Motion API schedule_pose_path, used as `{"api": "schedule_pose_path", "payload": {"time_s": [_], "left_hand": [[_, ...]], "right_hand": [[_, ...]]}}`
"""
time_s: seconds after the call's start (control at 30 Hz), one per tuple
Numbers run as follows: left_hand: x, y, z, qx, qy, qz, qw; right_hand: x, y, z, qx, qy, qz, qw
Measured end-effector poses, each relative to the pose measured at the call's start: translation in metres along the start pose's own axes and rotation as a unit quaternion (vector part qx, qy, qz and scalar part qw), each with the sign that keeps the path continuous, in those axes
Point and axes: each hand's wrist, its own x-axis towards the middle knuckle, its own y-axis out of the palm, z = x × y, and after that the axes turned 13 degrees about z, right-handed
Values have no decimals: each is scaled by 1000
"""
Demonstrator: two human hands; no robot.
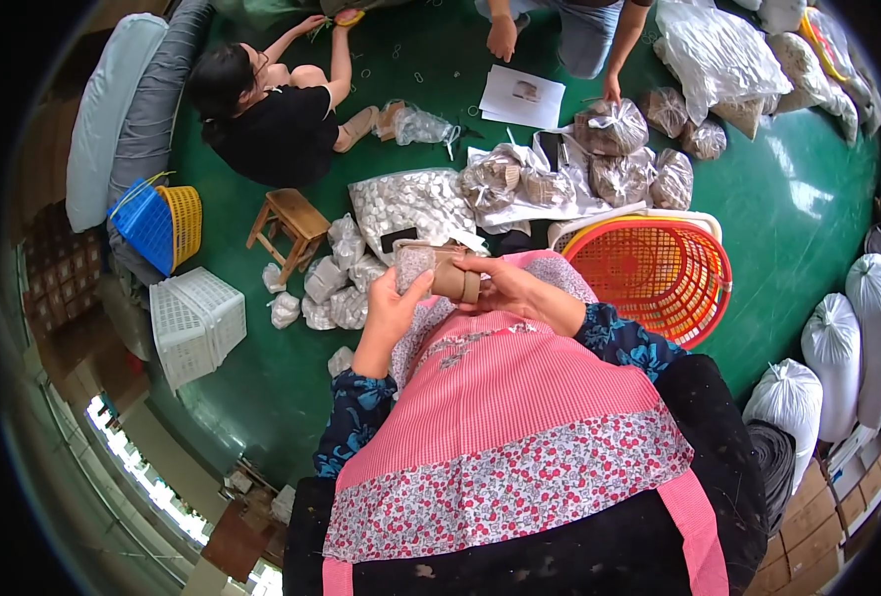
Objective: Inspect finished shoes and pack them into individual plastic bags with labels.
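Note:
Above my lap, my left hand [393, 306] and my right hand [520, 290] hold a tan, folded band-like thing [448, 276] between them; its exact kind I cannot make out. A greyish, speckled pad or small packet [414, 264] shows at its left end, beside my left thumb. My right thumb presses on the top while the other right fingers curl beneath. Just beyond my hands lies a large clear bag of small white pieces [415, 204]. Several small wrapped white packs [336, 288] are heaped left of it.
An orange-red basket [649, 273] stands at my right. Bagged brown goods [619, 179] lie ahead, with another person's hand [612, 87] on one. A second person [271, 124] sits at the far left, near a wooden stool [291, 223] and white crates [197, 323]. White sacks [830, 348] line the right.

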Motion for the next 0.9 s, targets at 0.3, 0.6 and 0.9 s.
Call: {"api": "schedule_pose_path", "payload": {"time_s": [0.3, 0.6, 0.9], "left_hand": [[-6, 3, -3, -58, 6, 6, 998], [-8, 10, 12, -124, -62, -12, 990], [-12, 25, 6, -281, -39, -18, 959]], "right_hand": [[9, -12, -4, -1, 1, 18, 1000], [-2, -1, -3, -93, -63, -24, 993], [-8, -5, -2, -188, -132, -10, 973]]}}
